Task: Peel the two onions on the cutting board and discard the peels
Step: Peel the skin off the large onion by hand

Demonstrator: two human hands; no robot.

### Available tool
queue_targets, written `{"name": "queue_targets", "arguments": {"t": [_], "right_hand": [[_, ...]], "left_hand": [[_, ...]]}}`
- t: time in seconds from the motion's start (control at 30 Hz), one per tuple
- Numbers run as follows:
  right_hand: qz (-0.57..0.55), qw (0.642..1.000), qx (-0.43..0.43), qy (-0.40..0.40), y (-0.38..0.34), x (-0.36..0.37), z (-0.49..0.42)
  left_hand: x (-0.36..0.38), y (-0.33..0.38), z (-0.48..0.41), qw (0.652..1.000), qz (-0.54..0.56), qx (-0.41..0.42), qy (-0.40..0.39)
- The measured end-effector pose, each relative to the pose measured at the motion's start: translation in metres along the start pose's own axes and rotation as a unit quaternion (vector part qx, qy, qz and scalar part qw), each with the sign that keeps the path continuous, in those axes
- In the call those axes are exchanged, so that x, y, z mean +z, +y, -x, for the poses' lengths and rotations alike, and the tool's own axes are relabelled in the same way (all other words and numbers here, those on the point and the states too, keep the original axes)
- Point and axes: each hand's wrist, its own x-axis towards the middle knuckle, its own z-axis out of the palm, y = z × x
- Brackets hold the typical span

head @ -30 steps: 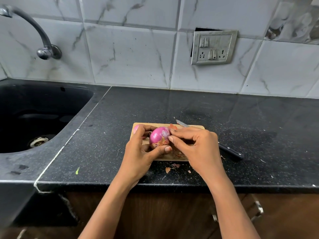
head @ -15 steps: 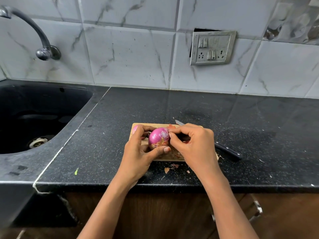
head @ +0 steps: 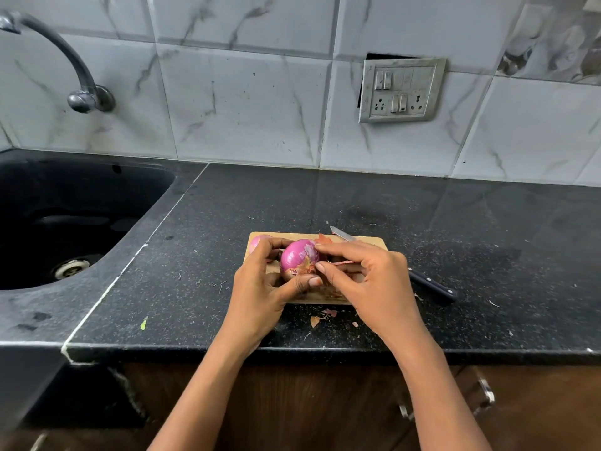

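Onion (head: 297, 258), partly peeled with purple flesh exposed and brown skin left on its lower front, is held just above the cutting board (head: 369, 243). Left hand (head: 260, 288) grips it from the left, fingers curled over the top and thumb under the front. Right hand (head: 367, 281) pinches the onion's right side between forefinger and thumb tip. Second onion (head: 258, 240) lies at the board's far left corner, mostly hidden by the left hand. Knife (head: 429, 284) lies across the board's right end, handle on the counter (head: 487, 255). Peel scraps (head: 320, 317) lie just in front of the board. Sink (head: 65, 206) is well to the left.
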Motion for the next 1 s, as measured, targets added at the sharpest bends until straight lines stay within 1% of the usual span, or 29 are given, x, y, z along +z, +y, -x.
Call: {"name": "queue_targets", "arguments": {"t": [0.07,0.17,0.37,0.5,0.7,0.9,1.0], "right_hand": [[0.024,0.999,-0.017,0.019,-0.001,0.001,-0.001],[0.011,0.999,-0.015,0.043,-0.002,0.003,-0.002],[-0.035,0.999,0.017,0.034,-0.001,0.006,-0.001],[-0.036,0.999,0.013,0.037,0.000,0.009,-0.001],[-0.026,0.998,0.011,0.061,0.000,0.012,0.000],[-0.045,0.996,0.050,0.064,0.003,0.013,0.003],[-0.076,0.993,0.065,0.058,0.006,0.013,0.005]], "left_hand": [[0.000,0.001,0.000,1.000,0.004,0.000,0.000],[0.000,0.002,0.001,1.000,0.005,-0.001,-0.004],[0.000,0.003,0.002,1.000,0.010,0.005,-0.001],[0.000,0.002,0.001,1.000,0.017,0.000,0.001],[0.000,0.003,0.001,1.000,0.011,0.004,0.002],[0.001,0.003,0.001,0.999,0.036,-0.021,0.004],[0.001,0.004,0.001,0.999,0.031,-0.018,0.006]]}}
